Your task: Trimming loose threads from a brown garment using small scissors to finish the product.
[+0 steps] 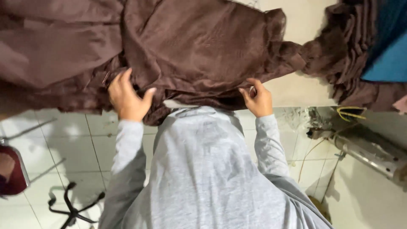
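A large piece of brown fabric (186,46) lies spread over a cream table (301,91) and hangs over its near edge. My left hand (126,98) grips a bunched fold of the brown fabric at the table's edge. My right hand (257,98) pinches the fabric's hem further right, fingers curled on it. Both arms wear long grey sleeves, and a grey garment (203,169) covers my front below the hands.
A stack of folded brown fabric (356,55) and a blue cloth (388,51) sit at the right. A metal machine part (373,154) with yellow wires (349,112) is under the table. A chair with a dark red seat (10,169) and a black star base (72,208) stand on white floor tiles.
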